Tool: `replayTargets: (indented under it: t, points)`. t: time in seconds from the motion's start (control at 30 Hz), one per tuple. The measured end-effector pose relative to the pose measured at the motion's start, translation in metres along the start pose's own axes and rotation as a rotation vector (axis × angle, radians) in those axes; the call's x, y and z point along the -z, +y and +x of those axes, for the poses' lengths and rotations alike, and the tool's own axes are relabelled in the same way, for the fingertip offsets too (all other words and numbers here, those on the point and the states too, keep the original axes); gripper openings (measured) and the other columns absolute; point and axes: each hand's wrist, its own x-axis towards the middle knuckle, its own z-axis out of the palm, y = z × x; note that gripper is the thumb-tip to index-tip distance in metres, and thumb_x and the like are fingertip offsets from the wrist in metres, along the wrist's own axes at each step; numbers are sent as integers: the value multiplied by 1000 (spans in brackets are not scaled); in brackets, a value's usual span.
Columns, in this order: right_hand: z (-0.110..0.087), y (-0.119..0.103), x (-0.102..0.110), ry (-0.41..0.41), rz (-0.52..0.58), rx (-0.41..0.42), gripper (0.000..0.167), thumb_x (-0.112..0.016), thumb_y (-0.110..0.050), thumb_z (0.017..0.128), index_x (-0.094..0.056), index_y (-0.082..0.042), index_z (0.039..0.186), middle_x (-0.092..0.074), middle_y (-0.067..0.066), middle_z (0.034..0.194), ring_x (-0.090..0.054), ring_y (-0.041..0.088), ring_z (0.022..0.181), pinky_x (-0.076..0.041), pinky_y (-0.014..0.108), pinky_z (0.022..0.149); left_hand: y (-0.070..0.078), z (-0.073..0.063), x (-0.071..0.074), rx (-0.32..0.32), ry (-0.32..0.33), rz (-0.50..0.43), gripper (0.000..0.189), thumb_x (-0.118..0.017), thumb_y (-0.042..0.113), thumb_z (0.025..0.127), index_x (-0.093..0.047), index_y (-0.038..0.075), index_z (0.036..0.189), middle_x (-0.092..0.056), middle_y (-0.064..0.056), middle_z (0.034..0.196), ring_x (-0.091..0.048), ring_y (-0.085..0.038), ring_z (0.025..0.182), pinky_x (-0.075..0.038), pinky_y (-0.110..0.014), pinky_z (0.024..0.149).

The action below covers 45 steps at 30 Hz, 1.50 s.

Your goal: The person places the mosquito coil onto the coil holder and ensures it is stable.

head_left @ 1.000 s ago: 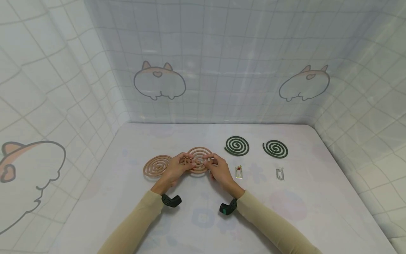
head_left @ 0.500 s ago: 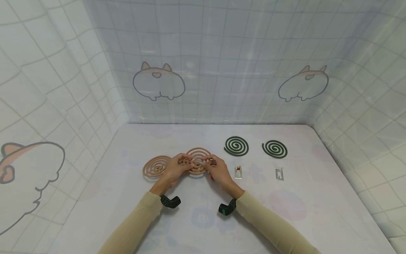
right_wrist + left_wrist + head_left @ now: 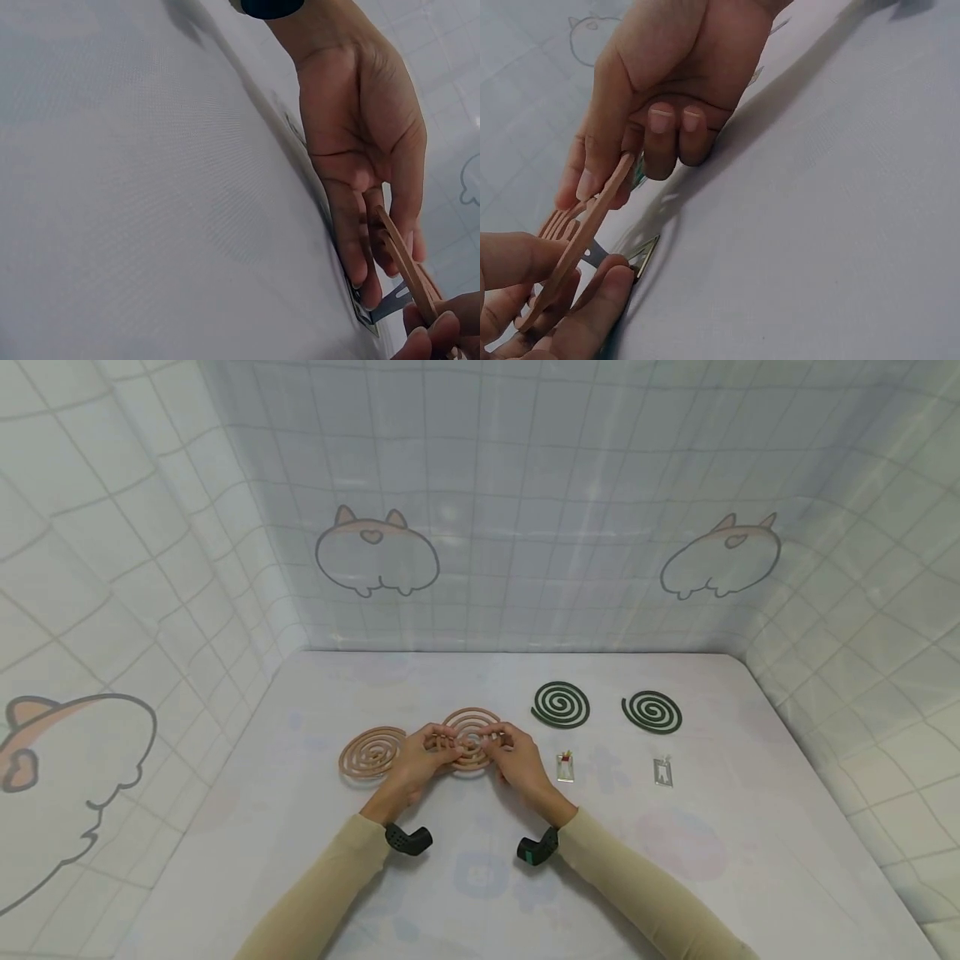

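A brown mosquito coil (image 3: 471, 739) is held between both hands at the middle of the table. My left hand (image 3: 414, 764) pinches its left side, and my right hand (image 3: 521, 767) pinches its right side. In the left wrist view the coil (image 3: 576, 251) shows edge-on, tilted, with fingers on both faces. Under it a thin metal stand (image 3: 594, 253) rises from a flat frame on the cloth. The right wrist view also shows this metal strip (image 3: 390, 302) meeting the coil (image 3: 411, 276); fingers hide the contact at its centre.
Another brown coil (image 3: 367, 753) sits left of my left hand, seemingly raised above its shadow. Two green coils (image 3: 560, 705) (image 3: 652, 712) lie at the back right. In front of them lie two small metal stands (image 3: 565, 767) (image 3: 663, 772). Cloth walls (image 3: 495, 527) enclose the table.
My left hand has shifted very slightly, its thumb a little further over the coil. The right hand keeps its grip, and the other coils and stands stay in place.
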Motion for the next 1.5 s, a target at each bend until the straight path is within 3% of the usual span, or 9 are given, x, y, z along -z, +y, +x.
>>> replayTargets:
  t: [0.57, 0.93, 1.3, 1.5]
  points:
    - [1, 0, 1, 6, -40, 31, 18, -67, -14, 102, -70, -14, 120, -64, 8, 92, -40, 10, 40, -37, 23, 40, 0, 1, -4, -6, 5, 9, 33, -74, -2, 93, -62, 1, 124, -63, -13, 106, -69, -21, 92, -61, -35, 80]
    - [3, 3, 2, -22, -84, 42, 17, -71, -18, 99, -73, -13, 116, -58, 4, 81, -38, 10, 38, -36, 24, 39, -2, 2, -2, -10, -20, 94, 32, -76, 6, 94, -66, 5, 124, -63, -13, 105, -69, -25, 95, -60, -36, 84]
    - [7, 2, 1, -28, -136, 15, 9, -72, -20, 99, -76, -17, 105, -54, 2, 69, -38, 11, 38, -37, 25, 38, -4, 4, -1, -1, -22, 113, 26, -74, 6, 95, -69, 3, 121, -61, -17, 117, -69, -23, 100, -60, -36, 86]
    - [11, 3, -1, -18, -153, -2, 8, -75, -27, 97, -76, -20, 102, -52, 1, 63, -36, 11, 35, -34, 25, 36, -5, 5, -1, -5, -15, 116, 26, -73, 5, 96, -69, 3, 122, -62, -18, 114, -69, -25, 101, -59, -37, 87]
